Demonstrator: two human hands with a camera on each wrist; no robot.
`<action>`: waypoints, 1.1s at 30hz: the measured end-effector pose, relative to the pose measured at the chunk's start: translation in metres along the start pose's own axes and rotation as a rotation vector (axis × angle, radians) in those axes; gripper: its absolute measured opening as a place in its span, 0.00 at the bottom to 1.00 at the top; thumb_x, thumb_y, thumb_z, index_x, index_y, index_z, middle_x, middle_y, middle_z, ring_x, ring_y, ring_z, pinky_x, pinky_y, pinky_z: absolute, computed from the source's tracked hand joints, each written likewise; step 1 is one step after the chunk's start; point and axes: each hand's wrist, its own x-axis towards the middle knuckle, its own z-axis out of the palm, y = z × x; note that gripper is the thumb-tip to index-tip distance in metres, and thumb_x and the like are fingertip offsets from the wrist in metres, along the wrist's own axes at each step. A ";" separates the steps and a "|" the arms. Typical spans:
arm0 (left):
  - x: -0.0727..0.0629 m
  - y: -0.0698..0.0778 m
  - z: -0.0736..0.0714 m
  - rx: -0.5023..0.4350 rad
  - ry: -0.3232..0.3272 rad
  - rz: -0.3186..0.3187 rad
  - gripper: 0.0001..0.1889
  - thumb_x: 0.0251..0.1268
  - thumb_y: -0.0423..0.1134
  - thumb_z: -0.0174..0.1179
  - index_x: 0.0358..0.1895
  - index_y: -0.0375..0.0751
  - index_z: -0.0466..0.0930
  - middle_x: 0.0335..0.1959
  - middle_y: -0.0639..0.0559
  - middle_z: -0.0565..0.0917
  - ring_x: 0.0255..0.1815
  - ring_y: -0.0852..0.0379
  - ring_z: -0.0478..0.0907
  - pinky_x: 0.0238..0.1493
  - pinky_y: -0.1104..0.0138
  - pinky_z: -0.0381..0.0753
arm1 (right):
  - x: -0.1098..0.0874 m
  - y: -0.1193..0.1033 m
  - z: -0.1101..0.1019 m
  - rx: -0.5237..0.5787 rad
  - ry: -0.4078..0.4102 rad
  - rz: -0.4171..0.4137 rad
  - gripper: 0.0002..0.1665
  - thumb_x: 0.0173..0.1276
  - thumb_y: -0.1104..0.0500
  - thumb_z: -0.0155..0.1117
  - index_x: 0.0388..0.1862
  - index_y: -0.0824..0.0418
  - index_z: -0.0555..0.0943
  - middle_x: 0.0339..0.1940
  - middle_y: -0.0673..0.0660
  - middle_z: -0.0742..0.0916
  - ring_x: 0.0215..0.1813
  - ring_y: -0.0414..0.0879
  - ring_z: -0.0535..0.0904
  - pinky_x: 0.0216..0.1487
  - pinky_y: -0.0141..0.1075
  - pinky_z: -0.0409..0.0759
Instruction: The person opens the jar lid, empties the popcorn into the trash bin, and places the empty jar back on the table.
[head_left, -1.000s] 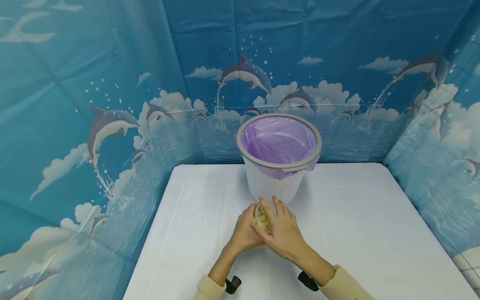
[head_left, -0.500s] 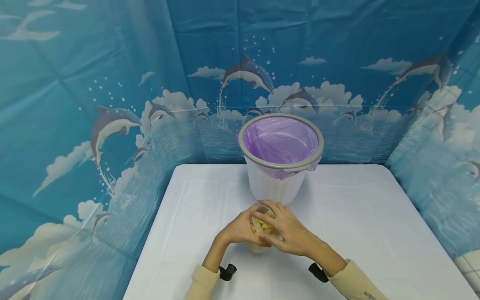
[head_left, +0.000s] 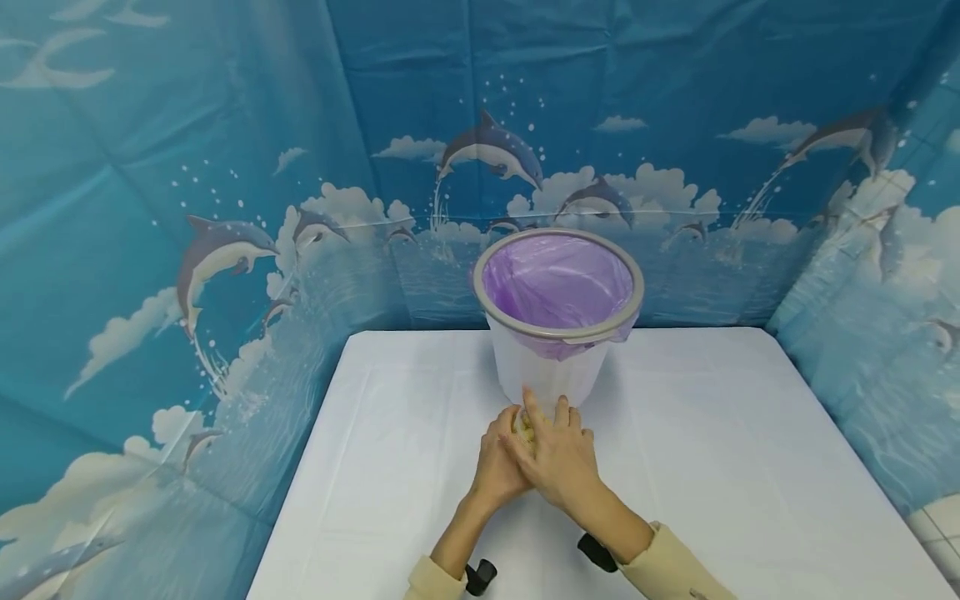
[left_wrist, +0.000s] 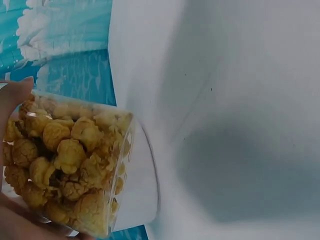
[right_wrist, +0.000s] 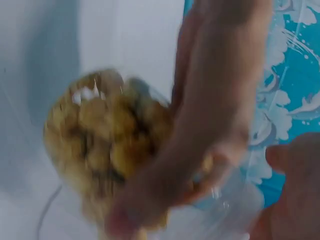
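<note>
A clear jar (head_left: 528, 428) full of golden popcorn is between both hands, in front of the bin. My left hand (head_left: 497, 460) grips it from the left side. Over its top and right side lies my right hand (head_left: 561, 460), thumb and fingers round the upper end. The left wrist view shows the jar (left_wrist: 75, 160) tilted and held off the table, popcorn visible through its wall. In the right wrist view the popcorn-filled jar (right_wrist: 100, 135) is motion-blurred. Whether a lid sits on it is hard to see under the right hand.
Behind the hands stands a white bin (head_left: 551, 375) with a grey rim and a purple liner (head_left: 558, 279). A white-covered table (head_left: 712, 467) lies underneath. Blue dolphin-print sheets (head_left: 405, 100) hang at the back and sides.
Half a second ago the right hand was turned further across the jar's top, showing more popcorn. Now it has turned back, fingers pointing forward, and both hands have shifted slightly.
</note>
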 end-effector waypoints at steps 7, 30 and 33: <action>0.005 -0.003 -0.005 -0.051 -0.023 0.009 0.48 0.55 0.46 0.75 0.75 0.30 0.60 0.70 0.37 0.75 0.66 0.39 0.76 0.65 0.40 0.77 | -0.001 0.003 0.009 -0.026 0.054 -0.064 0.33 0.79 0.42 0.57 0.79 0.47 0.70 0.64 0.78 0.77 0.63 0.72 0.76 0.49 0.63 0.82; 0.002 -0.047 -0.045 -0.444 -0.245 -0.069 0.54 0.40 0.48 0.86 0.75 0.52 0.65 0.73 0.46 0.73 0.72 0.53 0.73 0.74 0.52 0.74 | 0.002 0.110 -0.011 0.127 0.070 -0.425 0.40 0.62 0.51 0.75 0.74 0.44 0.75 0.69 0.69 0.75 0.67 0.66 0.72 0.58 0.66 0.73; -0.001 -0.050 -0.047 -0.443 -0.224 -0.092 0.54 0.39 0.49 0.86 0.74 0.53 0.65 0.72 0.49 0.73 0.72 0.52 0.73 0.74 0.50 0.73 | 0.000 0.129 -0.004 0.082 0.083 -0.381 0.40 0.60 0.51 0.76 0.73 0.44 0.76 0.68 0.70 0.75 0.67 0.67 0.72 0.56 0.66 0.73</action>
